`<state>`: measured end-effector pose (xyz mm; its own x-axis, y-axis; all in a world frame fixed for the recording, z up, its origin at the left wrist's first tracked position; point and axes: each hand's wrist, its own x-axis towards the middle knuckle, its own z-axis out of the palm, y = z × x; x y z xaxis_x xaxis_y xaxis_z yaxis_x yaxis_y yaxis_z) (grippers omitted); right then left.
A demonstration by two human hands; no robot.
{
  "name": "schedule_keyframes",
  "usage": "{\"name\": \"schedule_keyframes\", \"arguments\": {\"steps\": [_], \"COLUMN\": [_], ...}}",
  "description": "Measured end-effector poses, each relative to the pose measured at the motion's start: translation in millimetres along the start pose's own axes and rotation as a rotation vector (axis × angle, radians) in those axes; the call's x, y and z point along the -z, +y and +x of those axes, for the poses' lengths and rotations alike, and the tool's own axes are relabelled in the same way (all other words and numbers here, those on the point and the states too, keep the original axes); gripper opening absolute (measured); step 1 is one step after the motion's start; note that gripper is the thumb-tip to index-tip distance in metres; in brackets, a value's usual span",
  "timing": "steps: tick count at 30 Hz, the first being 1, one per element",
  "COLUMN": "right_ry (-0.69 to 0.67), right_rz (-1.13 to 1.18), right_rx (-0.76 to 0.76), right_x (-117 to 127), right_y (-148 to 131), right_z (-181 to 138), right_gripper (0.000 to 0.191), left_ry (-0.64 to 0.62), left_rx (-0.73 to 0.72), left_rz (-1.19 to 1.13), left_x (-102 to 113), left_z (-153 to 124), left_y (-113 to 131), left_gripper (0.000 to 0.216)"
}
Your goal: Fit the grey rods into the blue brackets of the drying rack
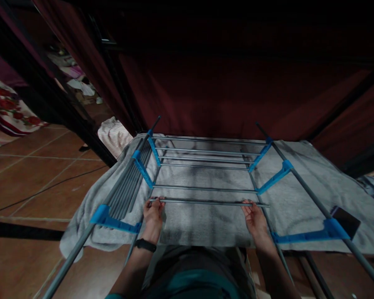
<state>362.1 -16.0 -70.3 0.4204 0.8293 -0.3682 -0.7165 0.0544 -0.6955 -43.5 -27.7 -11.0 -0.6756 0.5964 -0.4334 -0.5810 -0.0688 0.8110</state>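
My left hand (153, 211) and my right hand (253, 212) grip a thin grey metal tube (202, 202) near its two ends. The tube lies level across the frame of a rack, between its two sides. Long grey poles form these sides, with blue plastic brackets on the left (115, 222) and on the right (311, 234). Farther back, a crossbar (205, 189) joins the middle pair of brackets, and several more crossbars (202, 158) span the far pair. Beside the left pole lies a row of loose grey tubes (127, 187).
A grey blanket (199, 226) covers the surface under the rack. On its right lies a dark flat object (345, 221), perhaps a phone. Dark red curtains (224, 99) hang behind. Tiled floor (46, 178) with a thin cable (50, 187) is at left.
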Motion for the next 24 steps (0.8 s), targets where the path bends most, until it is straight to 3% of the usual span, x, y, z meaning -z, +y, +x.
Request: {"name": "schedule_keyframes", "arguments": {"steps": [3,8,24], "right_ry": [0.018,0.035,0.092], "right_rz": [-0.024,-0.074,-0.098], "right_rx": [-0.023,-0.071,-0.079], "right_x": [-3.1,-7.5,5.0], "right_y": [-2.0,2.0,-7.6], "right_z": [-0.7,-3.3,2.4], "right_gripper": [0.012,0.012,0.009], "left_ry": [-0.009,-0.126,-0.141], "left_rx": [0.083,0.252,0.321], "left_rz": [-0.019,-0.018,-0.019], "left_x": [0.9,-2.1,-8.0], "left_z": [-0.3,-5.3,-9.4], "left_y": [-1.8,-6.7,-24.6], "left_gripper": [0.018,0.013,0.018]}}
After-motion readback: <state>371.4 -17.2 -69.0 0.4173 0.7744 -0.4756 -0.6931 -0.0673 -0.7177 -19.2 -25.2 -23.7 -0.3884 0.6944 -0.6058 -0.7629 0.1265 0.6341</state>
